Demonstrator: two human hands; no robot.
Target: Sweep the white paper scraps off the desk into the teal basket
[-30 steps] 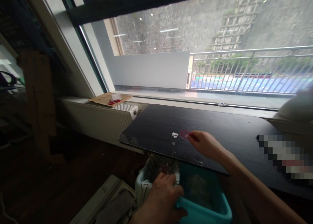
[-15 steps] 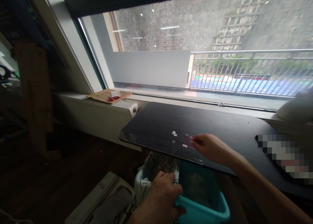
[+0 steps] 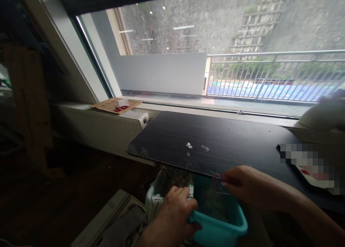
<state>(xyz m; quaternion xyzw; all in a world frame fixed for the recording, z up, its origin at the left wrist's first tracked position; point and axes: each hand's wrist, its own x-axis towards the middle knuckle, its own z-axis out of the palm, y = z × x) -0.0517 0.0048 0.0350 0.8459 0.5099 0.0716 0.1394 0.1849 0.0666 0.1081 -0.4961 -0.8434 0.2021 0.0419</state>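
Observation:
My left hand (image 3: 176, 213) is closed around the near-left rim of a turquoise plastic bin (image 3: 218, 231), just below the table's front edge. Pinched in the fingers of my right hand (image 3: 244, 184) is a thin, see-through pinkish plastic piece (image 3: 217, 183), held above the bin's far side. What lies inside the bin is dim and hard to make out. White paper scraps (image 3: 189, 145) and a clear strip (image 3: 205, 148) lie on the black table (image 3: 231, 132).
Left of the bin stands a striped cloth-lined container (image 3: 159, 189). Red-handled scissors (image 3: 121, 108) rest on brown cardboard (image 3: 104, 105) by the window, above a white radiator (image 3: 107, 130). A blurred-out object (image 3: 309, 168) lies at the table's right.
My right hand has come from the tabletop down toward me, bringing the plastic piece over the bin. The left hand keeps its grip on the rim. The view has shifted slightly.

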